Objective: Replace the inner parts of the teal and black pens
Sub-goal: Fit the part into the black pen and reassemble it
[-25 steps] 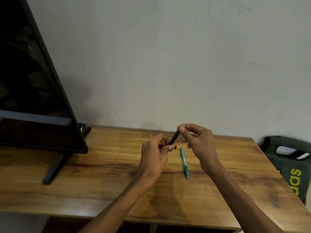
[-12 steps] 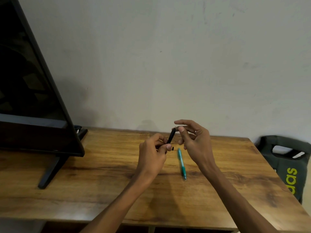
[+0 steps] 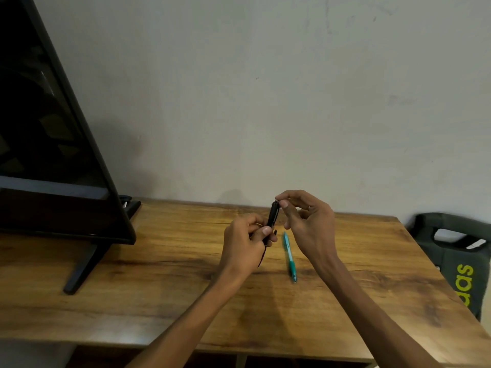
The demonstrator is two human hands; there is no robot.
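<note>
You are gripping the black pen [image 3: 272, 217] low on its barrel with your left hand [image 3: 245, 241], fingers curled round it, so it is standing near upright and steady above the tabletop [image 3: 164, 282]. Your right hand [image 3: 305, 221] is pinching the pen's top end between thumb and forefinger, probably to twist or pull it apart and get at the insides. A thin red strand is hanging below your left hand; too fine to say what it is. The black pen is looking slim and dark, clip side facing you. The teal pen [image 3: 289, 254] is lying flat at 5 o'clock from the black one, between your wrists, tip toward you, untouched, likely parked for its turn.
</note>
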